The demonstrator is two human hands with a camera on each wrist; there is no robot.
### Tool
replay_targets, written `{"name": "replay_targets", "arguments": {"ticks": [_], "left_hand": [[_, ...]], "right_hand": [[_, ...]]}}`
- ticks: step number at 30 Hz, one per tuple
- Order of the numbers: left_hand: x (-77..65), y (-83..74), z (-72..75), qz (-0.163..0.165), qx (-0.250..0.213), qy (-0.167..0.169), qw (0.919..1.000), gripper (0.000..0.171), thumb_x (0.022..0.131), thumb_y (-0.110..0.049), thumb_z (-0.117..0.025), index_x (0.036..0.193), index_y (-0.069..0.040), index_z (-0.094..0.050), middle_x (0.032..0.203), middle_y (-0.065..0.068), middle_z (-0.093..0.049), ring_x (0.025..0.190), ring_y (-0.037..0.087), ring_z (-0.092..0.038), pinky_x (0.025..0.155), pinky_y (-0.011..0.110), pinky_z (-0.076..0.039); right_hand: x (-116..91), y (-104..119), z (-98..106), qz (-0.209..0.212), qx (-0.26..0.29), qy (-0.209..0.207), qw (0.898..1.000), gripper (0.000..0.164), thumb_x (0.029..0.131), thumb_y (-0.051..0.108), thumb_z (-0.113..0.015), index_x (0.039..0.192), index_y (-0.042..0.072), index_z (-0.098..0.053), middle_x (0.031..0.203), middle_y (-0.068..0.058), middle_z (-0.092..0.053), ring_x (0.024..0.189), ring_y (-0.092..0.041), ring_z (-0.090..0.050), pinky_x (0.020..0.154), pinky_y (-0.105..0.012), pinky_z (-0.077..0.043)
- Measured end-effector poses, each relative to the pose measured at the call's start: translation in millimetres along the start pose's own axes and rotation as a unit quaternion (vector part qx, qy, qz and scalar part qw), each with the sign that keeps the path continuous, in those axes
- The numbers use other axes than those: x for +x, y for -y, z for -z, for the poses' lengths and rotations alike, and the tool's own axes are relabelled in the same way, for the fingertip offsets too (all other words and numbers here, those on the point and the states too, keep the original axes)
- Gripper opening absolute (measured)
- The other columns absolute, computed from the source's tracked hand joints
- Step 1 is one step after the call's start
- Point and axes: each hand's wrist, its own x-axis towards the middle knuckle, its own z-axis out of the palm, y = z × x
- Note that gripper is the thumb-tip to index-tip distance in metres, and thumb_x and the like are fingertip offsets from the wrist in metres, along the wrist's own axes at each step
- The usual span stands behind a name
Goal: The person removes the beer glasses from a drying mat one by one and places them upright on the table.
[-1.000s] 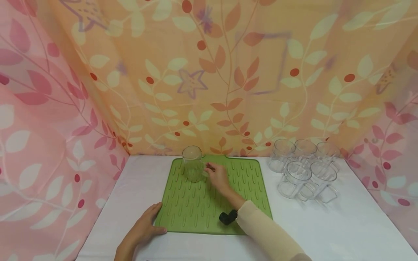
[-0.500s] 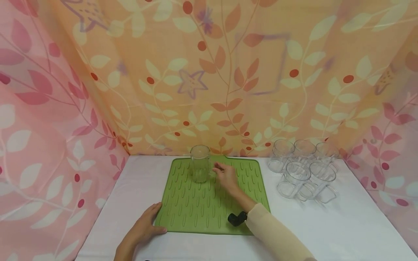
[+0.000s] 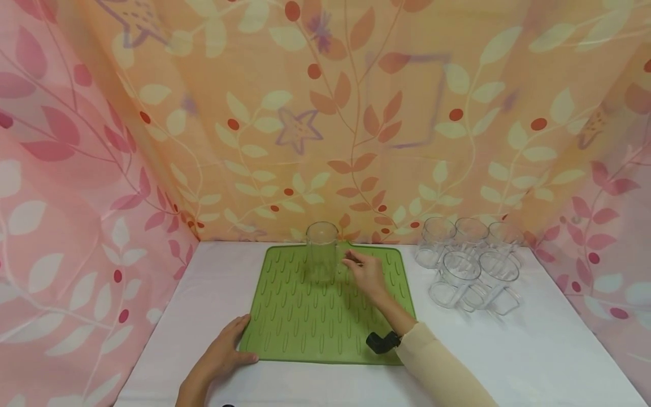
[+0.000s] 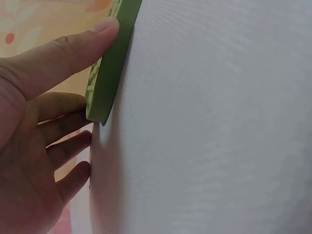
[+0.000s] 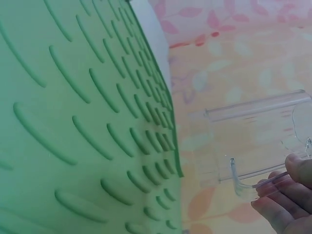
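A clear glass mug [image 3: 321, 251] stands upright in the head view, over the rear half of a green ribbed drying mat [image 3: 305, 328]. Its handle is pinched between the thumb and fingers of my right hand [image 3: 369, 278]. The right wrist view has the mug [image 5: 258, 134] held off the mat's surface, thumb [image 5: 298, 168] on the handle. My left hand [image 3: 226, 347] rests at the mat's front left corner. Up close in the left wrist view, its thumb [image 4: 73, 56] lies on the mat's rim [image 4: 109, 73], and the relaxed fingers touch the side by the corner.
Several clear glass mugs [image 3: 460, 268] stand grouped on the white tabletop [image 3: 473, 362], right of the mat. A patterned orange cloth [image 3: 305, 169] rises behind, and pink cloth [image 3: 91, 226] closes the left side. A black strapped device [image 3: 382, 342] sits at the right wrist.
The right hand has carried the mug to the right across the mat, and its base has risen slightly in the latest frame. The left hand has stayed at the mat's corner.
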Motion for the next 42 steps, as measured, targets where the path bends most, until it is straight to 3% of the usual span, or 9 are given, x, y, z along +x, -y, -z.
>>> {"name": "replay_targets", "arguments": {"ticks": [10,16,21,26,29,34,42], "left_hand": [[-0.7,0.8,0.7,-0.011,-0.009,0.003,0.9999,0.104,0.064,-0.03,-0.088,0.149,-0.001,-0.036,0.154,0.025,-0.032,0.142,0.049,-0.027,0.114,0.065,-0.025],[-0.4,2.2,2.1,-0.032,-0.003,0.001,0.9995,0.103,0.063,-0.031,-0.088,0.147,0.001,-0.038,0.152,0.026,-0.035,0.141,0.049,-0.029,0.113,0.064,-0.027],[-1.4,1.4,5.0,-0.035,0.004,-0.003,0.9994,0.101,0.063,-0.03,-0.088,0.146,0.001,-0.04,0.151,0.026,-0.038,0.14,0.049,-0.031,0.113,0.064,-0.028],[-0.8,0.2,4.7,-0.035,-0.002,0.001,0.9994,0.102,0.062,-0.029,-0.089,0.146,0.002,-0.039,0.151,0.026,-0.037,0.14,0.05,-0.03,0.113,0.064,-0.027],[-0.4,0.1,4.3,-0.035,-0.001,0.0,0.9994,0.101,0.062,-0.028,-0.089,0.146,0.002,-0.04,0.151,0.026,-0.038,0.14,0.05,-0.03,0.113,0.064,-0.027],[-0.9,-1.1,5.1,-0.031,0.008,0.002,0.9995,0.102,0.061,-0.029,-0.089,0.146,0.0,-0.04,0.15,0.027,-0.038,0.139,0.051,-0.031,0.112,0.065,-0.028],[0.7,0.3,5.6,-0.036,0.025,0.002,0.9991,0.103,0.061,-0.032,-0.089,0.146,0.0,-0.041,0.15,0.025,-0.04,0.139,0.049,-0.033,0.111,0.064,-0.031]], "right_hand": [[-8,13,27,0.04,0.007,-0.013,0.999,0.025,0.082,0.003,-0.074,0.105,-0.008,-0.072,0.092,-0.021,-0.075,0.08,-0.033,-0.073,0.064,-0.031,-0.061],[-13,14,43,0.073,0.034,-0.028,0.996,0.022,0.081,-0.001,-0.073,0.101,-0.008,-0.073,0.087,-0.02,-0.074,0.076,-0.023,-0.074,0.064,-0.022,-0.06],[-19,24,58,0.055,0.031,-0.013,0.998,0.023,0.082,0.0,-0.073,0.103,-0.009,-0.072,0.089,-0.019,-0.075,0.078,-0.026,-0.074,0.067,-0.025,-0.061],[-27,28,70,0.027,0.024,-0.012,0.999,0.023,0.081,-0.001,-0.074,0.103,-0.008,-0.073,0.089,-0.018,-0.075,0.08,-0.029,-0.074,0.07,-0.014,-0.058],[-31,26,75,0.027,0.021,-0.022,0.999,0.022,0.079,-0.004,-0.075,0.101,-0.007,-0.074,0.088,-0.017,-0.075,0.078,-0.021,-0.074,0.068,-0.008,-0.054],[-38,23,81,0.035,0.014,-0.023,0.999,0.022,0.077,-0.008,-0.075,0.098,-0.005,-0.074,0.086,-0.016,-0.075,0.077,-0.011,-0.072,0.067,-0.008,-0.054],[-43,28,88,0.04,0.006,-0.013,0.999,0.018,0.077,-0.009,-0.074,0.094,-0.004,-0.074,0.083,-0.015,-0.075,0.075,-0.019,-0.072,0.066,-0.011,-0.056]]}}
